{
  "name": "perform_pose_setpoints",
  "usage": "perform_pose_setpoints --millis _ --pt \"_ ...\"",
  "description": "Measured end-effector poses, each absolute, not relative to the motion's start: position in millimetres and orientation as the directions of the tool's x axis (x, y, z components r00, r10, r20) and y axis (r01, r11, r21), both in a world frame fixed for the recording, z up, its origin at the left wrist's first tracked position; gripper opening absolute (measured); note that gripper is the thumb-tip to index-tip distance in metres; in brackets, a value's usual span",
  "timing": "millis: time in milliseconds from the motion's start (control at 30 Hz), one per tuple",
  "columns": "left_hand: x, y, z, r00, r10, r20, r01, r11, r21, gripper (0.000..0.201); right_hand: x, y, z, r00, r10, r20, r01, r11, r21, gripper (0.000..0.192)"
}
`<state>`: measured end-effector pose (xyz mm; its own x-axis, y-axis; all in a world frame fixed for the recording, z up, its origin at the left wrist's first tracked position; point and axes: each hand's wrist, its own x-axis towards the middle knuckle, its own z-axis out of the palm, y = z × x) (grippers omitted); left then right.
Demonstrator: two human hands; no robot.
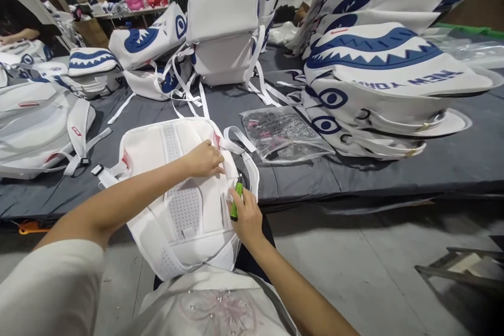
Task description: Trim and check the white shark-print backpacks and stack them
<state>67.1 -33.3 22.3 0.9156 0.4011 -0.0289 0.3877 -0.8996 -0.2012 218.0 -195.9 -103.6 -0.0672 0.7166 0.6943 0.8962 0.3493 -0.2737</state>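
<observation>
A worker's right hand [246, 215] had its grip closed round a green lighter [237, 197], nozzle up and tilted away, w/ long axis near vertical, at the right edge of a white backpack [185, 194]. The left hand [205, 159] pressed fingers-curled on the bag's back panel, holding nothing. The bag lay half on the lap, half on the grey desk [394, 168], top pointing away. Risk: a flame held too long could scorch fabric or straps [236, 139]. Beyond lay a plastic bag [283, 134] & shark-print packs [378, 73].
</observation>
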Motion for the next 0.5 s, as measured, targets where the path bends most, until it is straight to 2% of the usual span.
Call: perform_pose_setpoints --millis 100,167,333,433,500 --pt "66 -75 32 0.952 0.293 0.091 0.306 -0.924 -0.228 0.041 220 -197 -106 0.060 0.727 0.684 0.864 0.305 -0.400 0.046" --pt "60 -91 36 0.953 0.274 0.130 0.299 -0.919 -0.256 0.042 219 -196 -112 0.107 0.724 0.682 0.850 0.289 -0.440 0.052" --pt "24 -46 43 0.933 0.340 0.115 0.359 -0.900 -0.249 0.047 215 -194 -142 0.018 0.732 0.681 0.928 0.241 -0.283 0.044" --pt "-1 -1 55 0.938 0.334 0.087 0.345 -0.915 -0.208 0.048 217 -197 -151 0.009 0.781 0.625 0.922 0.235 -0.307 0.038" --pt "-16 16 66 0.912 0.381 0.151 0.408 -0.881 -0.240 0.050 220 -199 -149 0.004 0.812 0.584 0.908 0.242 -0.343 0.036"
